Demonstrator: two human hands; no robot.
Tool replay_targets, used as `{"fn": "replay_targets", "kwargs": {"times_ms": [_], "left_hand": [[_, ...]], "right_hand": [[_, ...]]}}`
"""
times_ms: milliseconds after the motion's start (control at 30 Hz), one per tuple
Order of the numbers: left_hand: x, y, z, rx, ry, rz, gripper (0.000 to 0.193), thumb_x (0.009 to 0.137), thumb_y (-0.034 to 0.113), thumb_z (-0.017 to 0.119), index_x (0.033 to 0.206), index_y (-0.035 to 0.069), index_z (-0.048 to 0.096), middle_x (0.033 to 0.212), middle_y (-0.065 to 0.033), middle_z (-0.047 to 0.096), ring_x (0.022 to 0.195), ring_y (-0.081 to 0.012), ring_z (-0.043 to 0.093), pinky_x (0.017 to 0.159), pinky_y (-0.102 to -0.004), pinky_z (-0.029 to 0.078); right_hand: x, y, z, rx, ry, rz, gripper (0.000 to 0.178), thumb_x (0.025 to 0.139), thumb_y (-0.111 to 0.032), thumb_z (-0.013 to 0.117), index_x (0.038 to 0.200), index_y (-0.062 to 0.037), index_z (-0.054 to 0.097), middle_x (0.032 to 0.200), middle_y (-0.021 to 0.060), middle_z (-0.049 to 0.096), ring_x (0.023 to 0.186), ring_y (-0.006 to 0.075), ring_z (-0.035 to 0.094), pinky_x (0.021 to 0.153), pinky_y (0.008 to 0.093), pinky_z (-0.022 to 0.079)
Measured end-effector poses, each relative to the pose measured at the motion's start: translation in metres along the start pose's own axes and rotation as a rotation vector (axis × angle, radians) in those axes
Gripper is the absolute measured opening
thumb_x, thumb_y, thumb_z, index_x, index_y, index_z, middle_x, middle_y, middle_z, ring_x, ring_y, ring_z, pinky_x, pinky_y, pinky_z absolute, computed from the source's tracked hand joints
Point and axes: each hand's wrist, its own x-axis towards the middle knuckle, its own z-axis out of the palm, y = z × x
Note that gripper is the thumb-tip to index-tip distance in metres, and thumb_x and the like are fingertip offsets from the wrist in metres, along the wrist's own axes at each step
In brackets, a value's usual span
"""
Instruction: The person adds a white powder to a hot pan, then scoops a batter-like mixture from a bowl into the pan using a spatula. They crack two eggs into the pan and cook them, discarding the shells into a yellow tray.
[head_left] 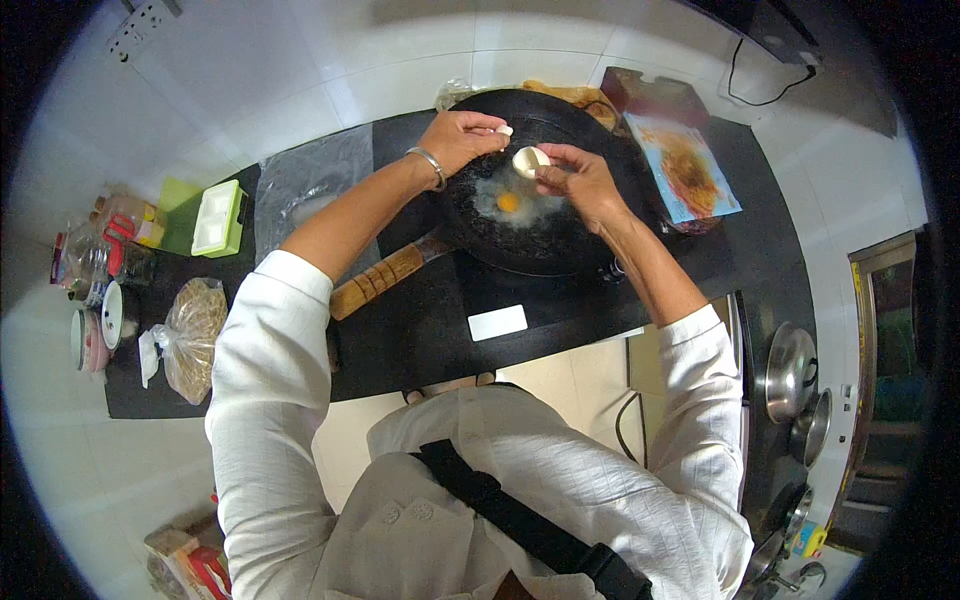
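A cracked egg point(509, 202) lies in a black wok point(480, 240), its yolk whole and its white spread around it and turning cloudy. Above the wok, my right hand point(580, 182) pinches half an eggshell point(530, 162), hollow side showing. My left hand point(462, 138), with a silver bangle at the wrist, is closed on a small white piece of eggshell point(504, 130). The wok's wooden handle point(378, 282) points toward me on the left, under my left forearm.
Left on the dark counter point(400, 350) are a green-and-white container point(218, 220), a plastic sheet point(300, 190), a tied bag point(195, 340) and bottles point(125, 225). A blue packet point(685, 170) stands right of the wok. Metal lids point(790, 370) lie far right.
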Motion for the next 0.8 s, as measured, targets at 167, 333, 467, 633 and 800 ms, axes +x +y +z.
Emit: {"fn": "replay_targets", "kwargs": {"times_ms": [167,333,467,633,800], "left_hand": [[-0.008,0.015,0.013,0.003,-0.095,0.051,0.034,0.080,0.019,0.067,0.110,0.004,0.062,0.096,-0.0063,0.064,0.088,-0.0098,0.058,0.081,-0.0223,0.046],[-0.013,0.021,0.022,0.071,-0.136,0.105,0.036,0.079,0.018,0.068,0.112,0.005,0.061,0.094,-0.0048,0.063,0.083,-0.0082,0.057,0.078,-0.0211,0.046],[-0.012,0.019,0.021,0.255,-0.173,0.219,0.034,0.082,0.019,0.066,0.114,0.008,0.061,0.098,-0.0034,0.061,0.086,-0.0089,0.056,0.080,-0.0227,0.045],[-0.017,0.026,0.029,0.240,-0.186,0.170,0.036,0.081,0.018,0.065,0.114,0.004,0.059,0.101,-0.0052,0.061,0.088,-0.0090,0.057,0.081,-0.0231,0.046],[-0.018,0.027,0.032,0.096,-0.150,0.257,0.036,0.083,0.015,0.064,0.115,0.001,0.054,0.109,-0.0083,0.060,0.101,-0.0135,0.056,0.088,-0.0264,0.045]], "right_hand": [[-0.011,-0.005,0.003,0.119,-0.015,-0.059,0.032,0.080,0.002,0.062,0.111,0.0035,0.056,0.099,0.0114,0.060,0.085,0.0166,0.060,0.072,0.0237,0.053],[-0.016,-0.009,-0.003,0.137,-0.021,-0.110,0.031,0.079,0.002,0.062,0.110,0.0031,0.056,0.100,0.0118,0.060,0.087,0.0165,0.060,0.075,0.0244,0.053],[-0.018,-0.007,-0.004,0.104,-0.018,-0.128,0.030,0.079,0.001,0.063,0.108,0.0030,0.056,0.100,0.0116,0.061,0.085,0.0164,0.060,0.075,0.0248,0.052],[-0.026,-0.008,-0.003,0.082,0.016,-0.132,0.030,0.079,0.001,0.063,0.108,0.0025,0.056,0.098,0.0113,0.061,0.085,0.0163,0.060,0.075,0.0251,0.052],[-0.028,-0.010,-0.001,0.117,0.014,-0.145,0.030,0.080,0.002,0.061,0.109,0.0025,0.055,0.098,0.0113,0.060,0.085,0.0164,0.060,0.075,0.0253,0.052]]}}
